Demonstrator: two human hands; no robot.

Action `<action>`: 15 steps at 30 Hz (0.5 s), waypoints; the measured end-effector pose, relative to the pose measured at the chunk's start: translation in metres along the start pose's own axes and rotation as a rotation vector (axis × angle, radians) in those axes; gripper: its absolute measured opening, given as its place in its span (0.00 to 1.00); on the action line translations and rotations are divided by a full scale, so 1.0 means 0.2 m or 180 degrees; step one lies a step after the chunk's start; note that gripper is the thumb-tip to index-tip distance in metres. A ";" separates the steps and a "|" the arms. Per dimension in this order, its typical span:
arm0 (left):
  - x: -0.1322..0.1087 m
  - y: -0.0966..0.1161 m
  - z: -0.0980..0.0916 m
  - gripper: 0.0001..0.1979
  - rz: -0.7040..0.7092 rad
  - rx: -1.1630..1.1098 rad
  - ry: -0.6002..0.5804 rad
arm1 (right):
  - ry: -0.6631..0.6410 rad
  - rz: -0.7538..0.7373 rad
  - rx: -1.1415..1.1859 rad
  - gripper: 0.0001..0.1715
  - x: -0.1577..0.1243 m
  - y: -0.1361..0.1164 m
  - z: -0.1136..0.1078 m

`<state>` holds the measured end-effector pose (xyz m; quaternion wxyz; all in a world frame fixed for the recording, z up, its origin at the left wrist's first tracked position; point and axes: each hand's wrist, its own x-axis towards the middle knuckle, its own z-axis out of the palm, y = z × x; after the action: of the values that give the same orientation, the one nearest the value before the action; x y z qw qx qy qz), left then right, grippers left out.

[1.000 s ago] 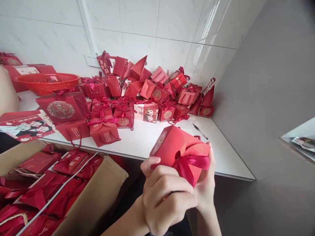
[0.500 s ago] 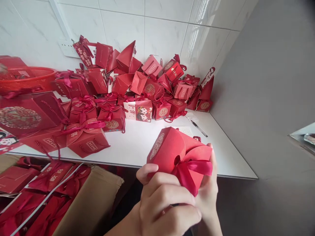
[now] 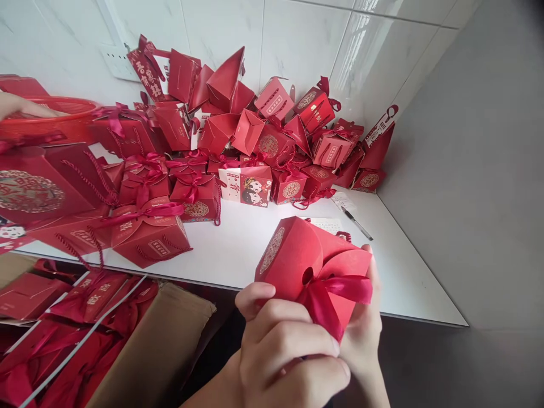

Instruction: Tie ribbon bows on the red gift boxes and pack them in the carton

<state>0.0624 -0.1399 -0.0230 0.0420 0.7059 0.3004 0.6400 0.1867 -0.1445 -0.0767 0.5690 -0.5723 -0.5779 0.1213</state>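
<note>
A red gift box with a round gold emblem on its side is held up tilted before me, its curved top flaps folded together. A dark red satin ribbon passes through holes in the flaps. My left hand is closed at the box's near side, its curled fingers pressed around the ribbon; the thumb is hidden. From the right and below, my right hand grips the box, fingertips showing at its far right corner.
Many finished-looking red boxes are heaped along the tiled wall on the white table. A pen and paper lie behind the held box. At left are a red basket, another person's hand and a cardboard carton of boxes.
My view has shifted slightly, and both hands keep nearly the same hold on the box. Another person's hand has come further into view over the basket at left.
</note>
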 end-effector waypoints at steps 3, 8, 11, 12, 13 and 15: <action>-0.02 -0.01 0.00 0.13 0.0134 -0.0080 0.0008 | -0.0074 -0.0399 0.0071 0.58 0.01 -0.01 0.00; -0.01 -0.03 -0.05 0.11 0.0180 -0.0269 0.0027 | 0.0048 -0.0740 0.0124 0.57 0.00 -0.02 0.01; 0.02 -0.06 -0.12 0.10 -0.0173 -0.0729 0.0361 | 0.0068 -0.0863 0.0102 0.57 -0.01 0.00 0.02; 0.03 -0.08 -0.15 0.11 -0.0228 -0.0893 0.0440 | 0.0067 -0.0938 0.0072 0.57 0.00 0.00 0.02; 0.05 -0.10 -0.18 0.11 -0.0275 -0.1021 0.0457 | 0.0066 -0.1018 0.0044 0.57 0.00 0.01 0.02; 0.08 -0.16 -0.22 0.08 -0.0315 -0.1095 0.0337 | 0.0077 -0.1131 0.0025 0.57 0.00 0.02 0.01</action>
<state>0.0090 -0.1212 -0.0152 0.1776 0.6381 0.2227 0.7153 0.1867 -0.1420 -0.0796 0.5906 -0.4604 -0.6626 0.0141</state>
